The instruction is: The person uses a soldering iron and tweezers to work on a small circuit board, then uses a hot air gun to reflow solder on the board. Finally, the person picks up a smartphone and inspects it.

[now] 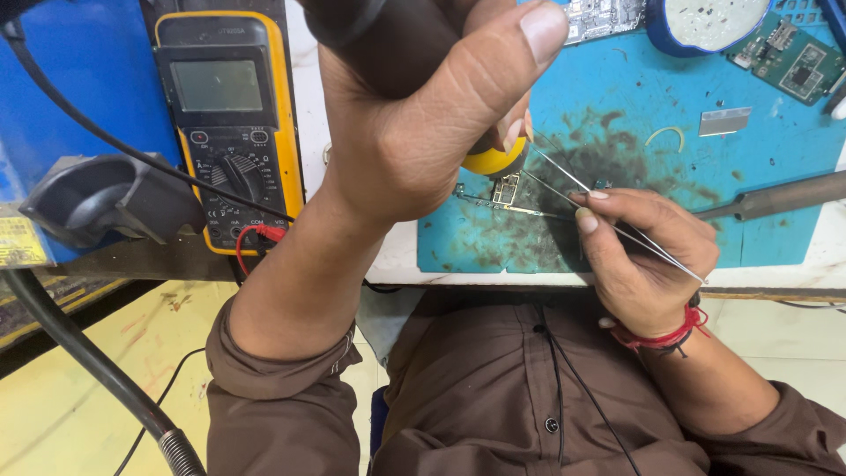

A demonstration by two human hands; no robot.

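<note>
My left hand [423, 115] grips a thick dark tool handle [379, 35] with a yellow collar [495, 160], held upright over a small circuit board [505, 191] on the blue work mat [634, 115]. The hand hides the tool's tip. My right hand [643, 256] pinches thin metal tweezers [564, 181], whose points reach left and up toward the board, just beside the yellow collar. A red thread band circles the right wrist.
A yellow-cased multimeter [231, 123] with red and black leads lies left of the mat. A blue box with a grey holder [97, 198] stands at far left. Other circuit boards [793, 57], a round blue-rimmed dish [705, 22], a razor blade [724, 121] and a metal rod [775, 198] lie on the mat.
</note>
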